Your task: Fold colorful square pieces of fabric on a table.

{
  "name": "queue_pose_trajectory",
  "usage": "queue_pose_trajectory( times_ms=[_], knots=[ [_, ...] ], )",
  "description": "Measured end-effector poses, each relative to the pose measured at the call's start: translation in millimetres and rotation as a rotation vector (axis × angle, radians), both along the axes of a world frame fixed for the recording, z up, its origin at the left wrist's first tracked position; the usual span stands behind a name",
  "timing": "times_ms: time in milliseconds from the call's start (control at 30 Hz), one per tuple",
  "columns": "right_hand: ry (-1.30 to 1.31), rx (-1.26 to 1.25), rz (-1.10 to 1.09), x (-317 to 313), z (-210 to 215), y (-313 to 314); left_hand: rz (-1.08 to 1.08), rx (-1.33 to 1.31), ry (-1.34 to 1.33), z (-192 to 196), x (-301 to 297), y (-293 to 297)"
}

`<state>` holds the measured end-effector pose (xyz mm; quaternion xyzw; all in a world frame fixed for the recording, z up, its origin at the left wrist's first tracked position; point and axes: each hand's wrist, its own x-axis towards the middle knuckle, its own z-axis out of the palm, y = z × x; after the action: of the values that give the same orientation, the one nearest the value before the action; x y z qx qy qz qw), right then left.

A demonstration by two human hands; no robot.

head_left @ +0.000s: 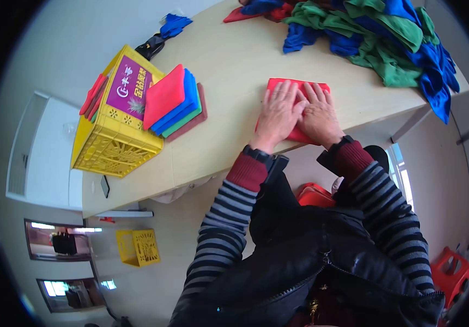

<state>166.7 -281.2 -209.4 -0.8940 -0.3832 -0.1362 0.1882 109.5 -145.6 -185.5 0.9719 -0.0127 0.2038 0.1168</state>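
Pale-walled room, with a smooth, light wood-toned counter (223,87) stretching across. Close to its near edge, right in front of the body, one red cloth (298,132), soft and matt, folded into a flat, roughly square pad with straight sides. Far edge running left to right, sides slanting slightly leftward toward the body; cannot tell any clear long axis, with so much covered. Presses left hand (279,111) and right hand (317,111) down on it side by side, backs upward, fingertips toward the far side, thumbs meeting at the middle; grip of each flattened out, fingers straight rather than curled. To the left, one neat stack of folded cloths (164,98), square-cornered, layered red, blue, green and brownish red, at least four in count. Just beside it, one yellow crate (120,152) of stiff openwork plastic with a purple panel, red and brown cloth edges (94,98) showing at the rim. Near the crate, one thin, dark, phone-like slab (105,186). At far right, one crumpled heap of blue and green cloths (392,49), too tangled to count, drooping over the edge. Down on the floor, one second yellow crate (138,247).
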Motion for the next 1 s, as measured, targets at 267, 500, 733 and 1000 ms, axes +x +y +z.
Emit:
queue_pose_trajectory(
  times_ms=[267, 500, 733, 1000],
  knots=[
    [0.049, -0.034, 0.006, -2.7, 8.6, 9.6, 0.092, -0.081, 0.228, -10.9, 18.5, 29.0],
    [0.045, -0.064, 0.0, -4.5, 14.7, 1.9, 0.159, -0.134, 0.178, -13.9, 22.6, 26.4],
    [0.035, -0.064, -0.011, -8.1, 12.3, 1.7, 0.233, -0.128, 0.258, -5.1, 14.3, 30.5],
    [0.121, -0.028, -0.079, -12.1, 12.4, -12.1, 0.335, -0.103, 0.325, -19.6, 3.0, 61.2]
  ],
)
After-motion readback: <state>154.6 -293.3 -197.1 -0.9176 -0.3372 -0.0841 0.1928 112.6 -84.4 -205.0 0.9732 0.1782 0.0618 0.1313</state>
